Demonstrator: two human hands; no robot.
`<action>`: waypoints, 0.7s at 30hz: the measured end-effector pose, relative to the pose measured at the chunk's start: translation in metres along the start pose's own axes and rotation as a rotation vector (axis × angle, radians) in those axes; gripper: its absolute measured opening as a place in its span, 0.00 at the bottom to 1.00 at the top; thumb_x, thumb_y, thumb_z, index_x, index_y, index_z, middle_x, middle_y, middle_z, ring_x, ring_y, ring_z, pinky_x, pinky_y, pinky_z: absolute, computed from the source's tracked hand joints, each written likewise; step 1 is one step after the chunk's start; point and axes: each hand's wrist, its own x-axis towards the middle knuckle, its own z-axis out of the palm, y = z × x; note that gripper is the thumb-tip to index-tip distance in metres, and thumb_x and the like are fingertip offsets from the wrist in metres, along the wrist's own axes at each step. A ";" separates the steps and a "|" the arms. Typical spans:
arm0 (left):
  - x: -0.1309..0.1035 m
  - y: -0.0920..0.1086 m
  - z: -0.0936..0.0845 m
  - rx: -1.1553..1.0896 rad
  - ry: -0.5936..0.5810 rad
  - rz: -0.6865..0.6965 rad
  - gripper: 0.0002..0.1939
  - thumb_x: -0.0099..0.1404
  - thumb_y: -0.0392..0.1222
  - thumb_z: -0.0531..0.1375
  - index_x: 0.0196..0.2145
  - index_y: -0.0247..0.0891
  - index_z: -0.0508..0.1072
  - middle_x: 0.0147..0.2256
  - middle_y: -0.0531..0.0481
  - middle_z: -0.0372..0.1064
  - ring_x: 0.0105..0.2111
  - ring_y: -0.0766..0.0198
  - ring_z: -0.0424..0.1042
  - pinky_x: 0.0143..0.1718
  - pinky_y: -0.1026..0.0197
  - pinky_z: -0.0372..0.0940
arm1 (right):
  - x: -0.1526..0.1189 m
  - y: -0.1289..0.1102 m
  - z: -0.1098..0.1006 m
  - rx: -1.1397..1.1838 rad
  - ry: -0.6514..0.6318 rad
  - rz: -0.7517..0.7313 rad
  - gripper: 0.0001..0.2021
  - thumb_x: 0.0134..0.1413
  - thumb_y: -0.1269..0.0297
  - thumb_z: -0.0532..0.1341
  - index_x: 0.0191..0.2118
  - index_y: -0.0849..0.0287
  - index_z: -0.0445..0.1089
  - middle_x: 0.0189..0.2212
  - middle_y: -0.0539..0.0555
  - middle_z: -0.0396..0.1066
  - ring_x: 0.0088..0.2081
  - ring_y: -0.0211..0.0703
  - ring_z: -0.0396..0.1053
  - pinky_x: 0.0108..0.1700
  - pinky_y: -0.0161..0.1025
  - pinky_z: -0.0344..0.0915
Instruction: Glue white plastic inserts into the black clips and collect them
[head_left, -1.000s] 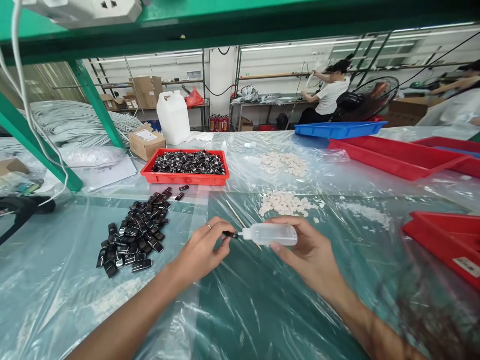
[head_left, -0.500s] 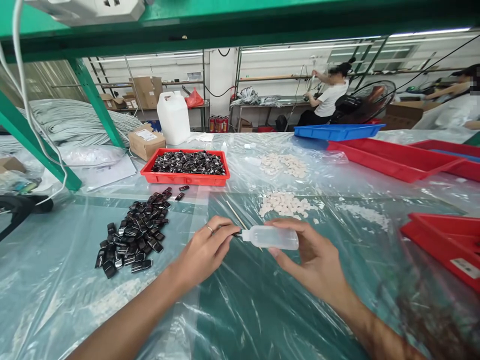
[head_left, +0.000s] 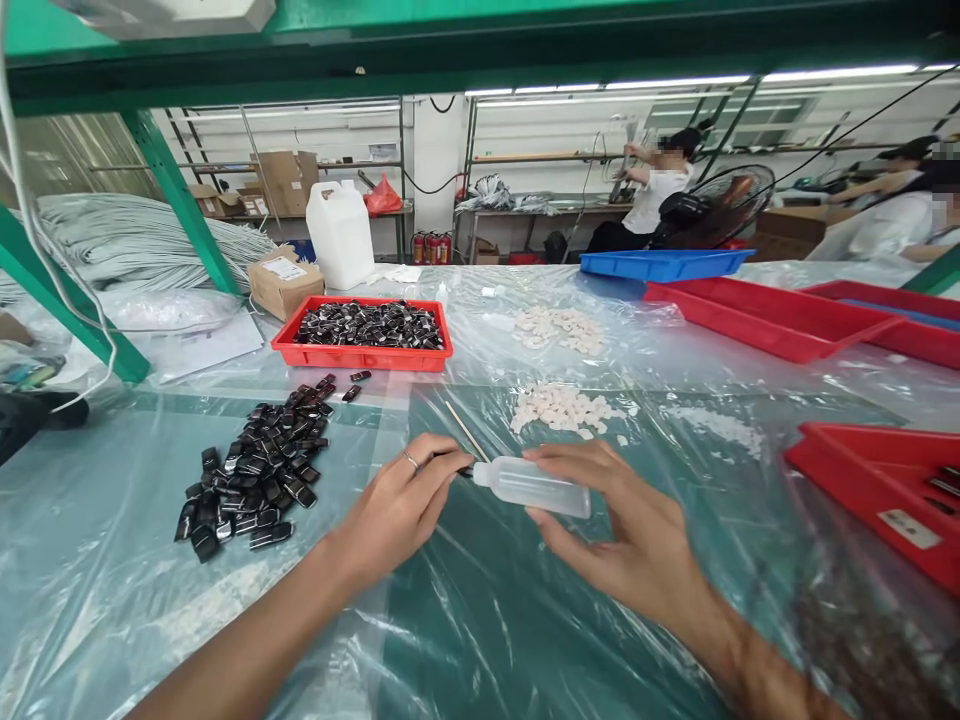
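Observation:
My right hand (head_left: pixel 626 515) grips a translucent squeeze bottle (head_left: pixel 536 486) between thumb and fingers, its nozzle end pointing left. My left hand (head_left: pixel 409 492), with a ring on one finger, pinches a small black plastic piece (head_left: pixel 466 471), mostly hidden by the fingers. The bottle's tip meets or nearly meets that piece. A thin wooden stick (head_left: pixel 466 431) lies just behind the bottle. Left of my hands is a loose pile of glossy black pieces (head_left: pixel 259 465). Behind the bottle lies a heap of small whitish pieces (head_left: pixel 562 408).
A red tray (head_left: pixel 360 358) full of black pieces stands behind the pile, near a white jug (head_left: pixel 339 235) and a cardboard box (head_left: pixel 283 283). Another red tray (head_left: pixel 862 480) is at right. A green shelf beam (head_left: pixel 450 60) crosses overhead. People work in the background.
The bottle has tilted, its base now lower than its nozzle. Both hands keep their hold, and the whole view has shifted slightly.

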 end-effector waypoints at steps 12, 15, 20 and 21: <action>0.002 0.001 -0.002 0.020 0.010 0.007 0.17 0.75 0.30 0.50 0.56 0.43 0.68 0.49 0.45 0.71 0.44 0.60 0.77 0.45 0.57 0.77 | 0.004 -0.007 -0.004 -0.148 -0.006 -0.155 0.23 0.54 0.80 0.65 0.55 0.58 0.68 0.42 0.64 0.81 0.42 0.52 0.80 0.39 0.49 0.73; 0.002 0.000 -0.001 0.013 0.012 0.009 0.17 0.76 0.31 0.50 0.57 0.43 0.68 0.49 0.45 0.71 0.44 0.60 0.77 0.45 0.56 0.77 | 0.001 -0.004 -0.004 -0.143 -0.016 -0.152 0.24 0.54 0.79 0.65 0.56 0.58 0.68 0.43 0.65 0.80 0.43 0.53 0.80 0.39 0.50 0.73; 0.002 0.001 -0.002 0.025 -0.027 0.004 0.16 0.76 0.32 0.51 0.57 0.42 0.68 0.50 0.44 0.72 0.44 0.60 0.77 0.44 0.57 0.77 | -0.005 0.001 -0.004 -0.120 -0.023 -0.117 0.30 0.51 0.79 0.68 0.59 0.55 0.67 0.46 0.64 0.79 0.46 0.53 0.77 0.41 0.49 0.72; 0.002 0.001 -0.002 0.028 -0.022 0.010 0.16 0.76 0.32 0.51 0.57 0.42 0.67 0.50 0.44 0.72 0.44 0.60 0.77 0.44 0.57 0.77 | -0.006 0.001 -0.004 -0.089 -0.016 -0.080 0.30 0.50 0.79 0.68 0.59 0.53 0.67 0.46 0.63 0.79 0.47 0.53 0.77 0.42 0.50 0.72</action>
